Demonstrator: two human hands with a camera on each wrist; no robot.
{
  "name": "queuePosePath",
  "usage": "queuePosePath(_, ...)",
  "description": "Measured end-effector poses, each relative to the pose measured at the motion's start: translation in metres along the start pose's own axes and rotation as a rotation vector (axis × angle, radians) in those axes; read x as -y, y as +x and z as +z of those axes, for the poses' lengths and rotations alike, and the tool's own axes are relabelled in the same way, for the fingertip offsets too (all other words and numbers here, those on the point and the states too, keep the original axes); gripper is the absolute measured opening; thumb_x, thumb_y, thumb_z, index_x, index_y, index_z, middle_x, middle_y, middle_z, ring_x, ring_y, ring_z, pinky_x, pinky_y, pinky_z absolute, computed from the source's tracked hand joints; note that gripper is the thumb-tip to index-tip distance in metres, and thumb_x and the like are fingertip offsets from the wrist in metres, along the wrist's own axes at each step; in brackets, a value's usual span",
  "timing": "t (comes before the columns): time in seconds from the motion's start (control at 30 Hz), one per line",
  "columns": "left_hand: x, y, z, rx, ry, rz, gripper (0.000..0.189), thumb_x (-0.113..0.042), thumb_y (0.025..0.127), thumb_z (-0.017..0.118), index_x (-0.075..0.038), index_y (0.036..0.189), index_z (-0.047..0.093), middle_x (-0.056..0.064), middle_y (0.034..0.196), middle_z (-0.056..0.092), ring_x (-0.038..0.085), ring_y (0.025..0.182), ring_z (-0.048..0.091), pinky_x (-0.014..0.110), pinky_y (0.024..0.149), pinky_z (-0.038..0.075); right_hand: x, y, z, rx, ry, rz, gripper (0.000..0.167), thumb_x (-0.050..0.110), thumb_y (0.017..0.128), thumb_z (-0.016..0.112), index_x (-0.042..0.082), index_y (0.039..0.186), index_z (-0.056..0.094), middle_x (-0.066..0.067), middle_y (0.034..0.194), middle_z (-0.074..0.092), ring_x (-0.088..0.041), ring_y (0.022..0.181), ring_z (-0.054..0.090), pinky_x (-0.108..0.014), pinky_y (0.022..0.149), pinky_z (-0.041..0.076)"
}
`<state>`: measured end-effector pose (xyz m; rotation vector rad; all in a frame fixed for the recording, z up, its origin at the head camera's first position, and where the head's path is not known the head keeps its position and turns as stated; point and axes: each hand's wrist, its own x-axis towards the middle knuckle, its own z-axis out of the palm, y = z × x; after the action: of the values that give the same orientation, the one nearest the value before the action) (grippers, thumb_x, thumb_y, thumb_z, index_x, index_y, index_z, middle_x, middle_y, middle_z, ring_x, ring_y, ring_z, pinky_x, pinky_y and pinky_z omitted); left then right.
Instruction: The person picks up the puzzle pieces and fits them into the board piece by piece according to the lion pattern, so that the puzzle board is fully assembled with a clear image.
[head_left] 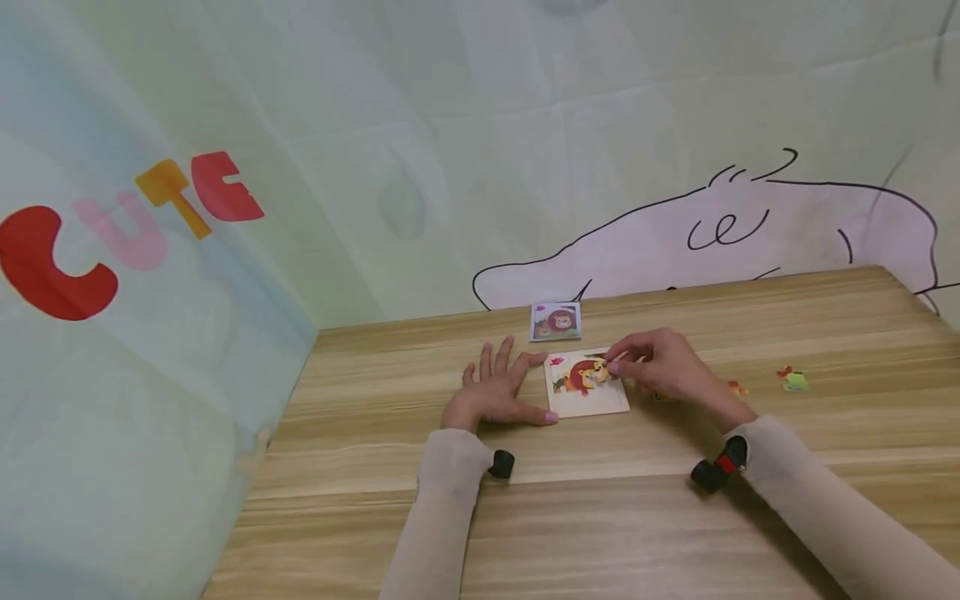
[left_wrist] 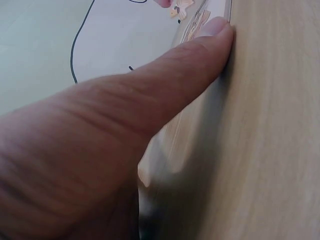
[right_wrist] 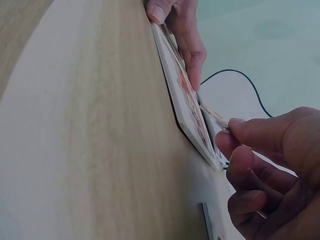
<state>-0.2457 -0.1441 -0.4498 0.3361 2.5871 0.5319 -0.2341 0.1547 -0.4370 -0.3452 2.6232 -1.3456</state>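
Note:
A small jigsaw puzzle board [head_left: 588, 406] with a lion picture lies flat on the table, its lower strip bare. My left hand [head_left: 498, 396] is spread at its left side, the thumb at the near corner and the index fingertip at the far one. In the left wrist view the thumb [left_wrist: 170, 75] lies straight along the board's edge. My right hand [head_left: 667, 365] pinches a thin puzzle piece [right_wrist: 214, 117] between thumb and index finger. That piece is tilted over the board's right part, its far end close to the picture.
Behind the board lies a square picture card [head_left: 555, 322] showing the same lion. To the right are loose puzzle pieces, a green and red one [head_left: 795, 381] and an orange one [head_left: 737, 387], partly behind the right wrist. A printed cloth [head_left: 420, 167] hangs behind the wooden table [head_left: 600, 533].

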Motion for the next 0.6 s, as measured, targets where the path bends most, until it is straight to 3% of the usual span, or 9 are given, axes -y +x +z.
queuePosePath(0.4,0.0,0.0,0.0,-0.002,0.013,0.005,0.105,-0.068,0.084,0.081,-0.05,0.168,0.02,-0.001,0.181,-0.025,0.035,0.166,-0.03,0.067,0.133,-0.012,0.003,0.003,0.01,0.006,-0.044,-0.003,0.018,0.017,0.101,0.075,0.009,0.116,0.082,-0.007,0.085,0.072,-0.016,0.057,0.056,-0.027,0.048,0.044)
queuePosePath(0.6,0.001,0.001,0.001,-0.003,0.009,0.007,0.105,-0.068,0.084,0.081,-0.05,0.168,0.02,-0.001,0.181,-0.024,0.035,0.166,-0.03,0.068,0.133,-0.013,0.004,0.005,0.014,-0.032,-0.12,0.001,0.017,0.019,0.101,0.075,0.011,0.113,0.083,-0.008,0.091,0.074,-0.017,0.072,0.056,-0.027,0.057,0.044)
